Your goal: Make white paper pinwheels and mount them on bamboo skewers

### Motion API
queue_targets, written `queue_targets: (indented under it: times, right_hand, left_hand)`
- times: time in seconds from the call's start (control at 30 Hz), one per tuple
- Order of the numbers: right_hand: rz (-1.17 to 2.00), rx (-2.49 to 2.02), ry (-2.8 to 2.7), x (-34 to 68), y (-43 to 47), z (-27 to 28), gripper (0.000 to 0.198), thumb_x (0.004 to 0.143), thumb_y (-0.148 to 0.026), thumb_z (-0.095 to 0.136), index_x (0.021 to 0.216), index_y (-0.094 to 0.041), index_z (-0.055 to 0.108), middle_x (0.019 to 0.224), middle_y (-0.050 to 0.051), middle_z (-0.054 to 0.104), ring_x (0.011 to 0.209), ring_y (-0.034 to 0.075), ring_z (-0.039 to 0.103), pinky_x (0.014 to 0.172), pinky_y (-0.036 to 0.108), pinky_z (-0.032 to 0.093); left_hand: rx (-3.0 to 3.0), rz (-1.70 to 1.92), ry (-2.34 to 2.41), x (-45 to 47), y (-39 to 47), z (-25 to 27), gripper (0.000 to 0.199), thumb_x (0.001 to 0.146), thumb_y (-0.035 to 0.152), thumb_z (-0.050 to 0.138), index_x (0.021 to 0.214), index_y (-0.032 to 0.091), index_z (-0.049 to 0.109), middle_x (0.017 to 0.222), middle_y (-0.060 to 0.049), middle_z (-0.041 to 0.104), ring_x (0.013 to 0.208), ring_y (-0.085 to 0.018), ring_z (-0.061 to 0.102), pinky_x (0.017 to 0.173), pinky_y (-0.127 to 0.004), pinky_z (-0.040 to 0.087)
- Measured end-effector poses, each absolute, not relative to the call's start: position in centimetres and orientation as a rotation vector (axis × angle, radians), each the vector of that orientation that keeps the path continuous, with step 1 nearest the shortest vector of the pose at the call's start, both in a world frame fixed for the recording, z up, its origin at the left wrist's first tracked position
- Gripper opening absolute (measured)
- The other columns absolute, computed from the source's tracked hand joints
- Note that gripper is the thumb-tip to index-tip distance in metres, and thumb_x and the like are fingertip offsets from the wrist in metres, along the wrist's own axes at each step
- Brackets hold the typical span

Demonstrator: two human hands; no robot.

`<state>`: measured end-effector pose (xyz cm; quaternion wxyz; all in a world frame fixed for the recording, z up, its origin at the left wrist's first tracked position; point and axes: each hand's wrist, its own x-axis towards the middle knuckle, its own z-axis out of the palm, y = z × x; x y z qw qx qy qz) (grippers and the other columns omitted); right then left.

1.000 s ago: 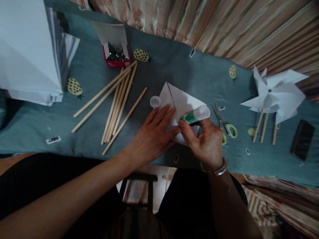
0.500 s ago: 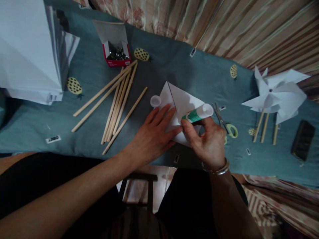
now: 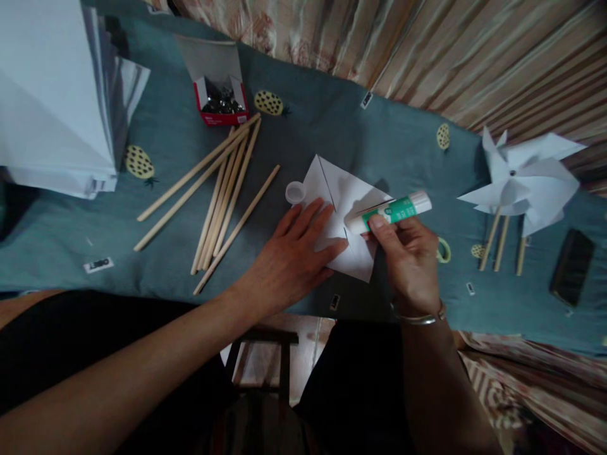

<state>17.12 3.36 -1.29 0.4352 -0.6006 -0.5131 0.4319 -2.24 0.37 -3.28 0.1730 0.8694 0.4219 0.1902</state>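
Note:
A square of white paper (image 3: pixel 353 186) with slits running in from its corners lies on the cloth in front of me. My left hand (image 3: pixel 301 243) rests flat on its left part, fingers spread. In my right hand (image 3: pixel 410 259) is a green and white glue stick (image 3: pixel 403 210), tilted, its tip at or just over the middle of the paper. Left of the paper, close to my left fingertips, sits the round white cap (image 3: pixel 295 192). Scissors with a light green handle (image 3: pixel 444 250) are mostly hidden behind my right hand.
Several wooden sticks (image 3: pixel 222 196) lie to the left, below an open red box (image 3: pixel 220 104) of shiny metal pieces. A tall paper stack (image 3: pixel 52 95) stands far left. White paper pinwheels (image 3: pixel 521 177) on sticks and a dark phone (image 3: pixel 572 265) are on the right.
My right hand has moved right with the glue stick, which now lies at a lower slant and uncovers the paper's lower right corner. My left hand stays in place.

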Motion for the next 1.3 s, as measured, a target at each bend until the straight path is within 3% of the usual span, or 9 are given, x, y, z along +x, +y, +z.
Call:
queue_targets:
  times: [0.17,0.33,0.57,0.97,1.3]
  right_hand:
    - [1.137,-1.467,-1.157,17.1,3.5,-1.5,0.024,0.075,-0.043,0.079,0.077,-0.022,0.069,0.067,-0.005,0.065,0.061,0.010,0.060,0.062,0.023,0.049]
    - [1.001,-1.478,-1.310,16.3,3.3,-1.1,0.021,0.077,-0.041,0.077,0.077,-0.022,0.068,0.069,-0.004,0.068,0.061,0.010,0.061,0.061,0.024,0.051]
    - [0.841,-1.552,-1.497,16.0,3.2,-1.4,0.020,0.082,-0.041,0.072,0.082,-0.021,0.067,0.072,-0.002,0.069,0.066,0.014,0.065,0.066,0.029,0.053]
    - [0.203,-1.647,-2.100,15.6,2.9,-0.2,0.031,0.091,-0.046,0.059,0.096,-0.016,0.067,0.081,0.007,0.073,0.078,0.024,0.071,0.071,0.036,0.054]
    - [0.224,-1.699,-2.136,16.0,2.8,0.5,0.027,0.089,-0.043,0.062,0.093,-0.017,0.067,0.079,0.005,0.073,0.072,0.021,0.069,0.069,0.033,0.053]
  left_hand:
    - [2.457,0.518,1.218,-2.1,0.3,-3.0,0.046,0.087,0.029,0.067,0.130,0.020,0.052,0.153,-0.018,0.039,0.145,-0.041,0.029,0.115,-0.060,0.028]
    - [2.492,0.571,1.212,-2.1,0.2,-3.4,0.059,0.084,0.030,0.071,0.138,0.026,0.046,0.154,-0.017,0.037,0.145,-0.041,0.029,0.113,-0.061,0.030]
    - [2.507,0.586,1.201,-2.1,0.5,-3.3,0.056,0.084,0.034,0.071,0.135,0.024,0.051,0.154,-0.016,0.039,0.143,-0.041,0.033,0.112,-0.060,0.030]
    - [2.486,0.484,1.242,-1.9,0.7,-2.9,0.052,0.085,0.037,0.070,0.132,0.022,0.054,0.153,-0.015,0.041,0.142,-0.039,0.034,0.112,-0.060,0.029]
    - [2.431,0.538,1.224,-1.9,0.7,-3.0,0.047,0.086,0.034,0.068,0.130,0.024,0.055,0.153,-0.013,0.042,0.143,-0.039,0.033,0.113,-0.060,0.027]
